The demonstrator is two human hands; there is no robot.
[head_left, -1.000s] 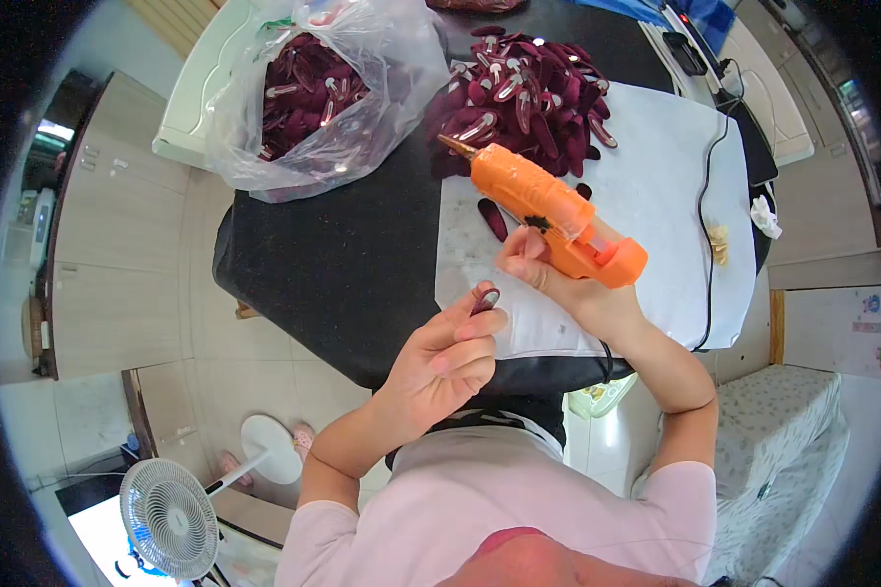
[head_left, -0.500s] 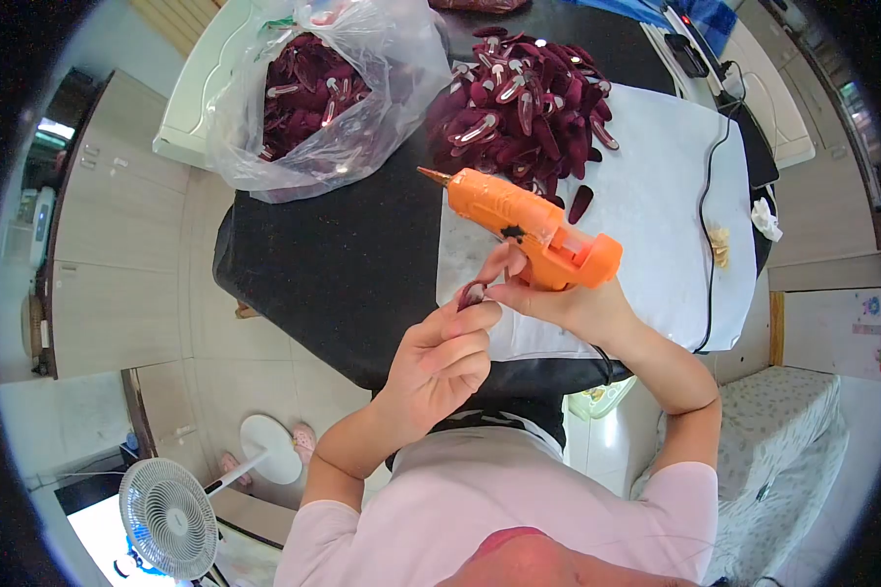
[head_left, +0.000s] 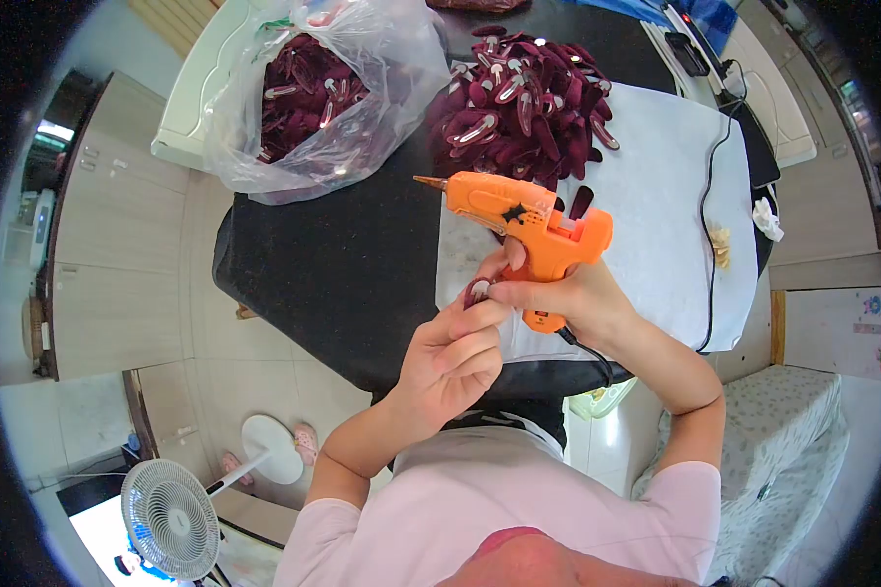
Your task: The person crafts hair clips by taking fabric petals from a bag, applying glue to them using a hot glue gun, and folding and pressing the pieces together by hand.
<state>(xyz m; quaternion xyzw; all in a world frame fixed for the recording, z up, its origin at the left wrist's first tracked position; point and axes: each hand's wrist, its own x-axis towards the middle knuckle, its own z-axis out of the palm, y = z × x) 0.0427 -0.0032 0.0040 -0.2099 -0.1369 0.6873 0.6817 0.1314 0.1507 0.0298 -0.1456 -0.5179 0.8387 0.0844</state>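
Observation:
Pinched in the fingers of my left hand [head_left: 455, 357] is a maroon fabric-covered snap hair clip [head_left: 477, 293], its metal side partly showing. My right hand [head_left: 582, 298] is wrapped round the handle of an orange hot glue gun [head_left: 524, 217], whose nozzle points left, away from the clip. The right thumb and a fingertip touch or nearly touch the clip too; the exact contact is hard to make out. Beyond the gun lies a large pile of similar maroon hair clips [head_left: 548, 137], with a loose one [head_left: 581, 203] on the white sheet.
A clear plastic bag [head_left: 401, 108] holding more maroon clips stands at the back left of the black-covered table [head_left: 313, 254]. White paper [head_left: 656, 235] lies under my right arm. A black cord [head_left: 705, 215] crosses it, and a crumpled tissue [head_left: 765, 220] lies at the right edge.
My right hand has turned the glue gun more upright, so its handle base and cord now show. Both hands have shifted slightly right, with the clip still held.

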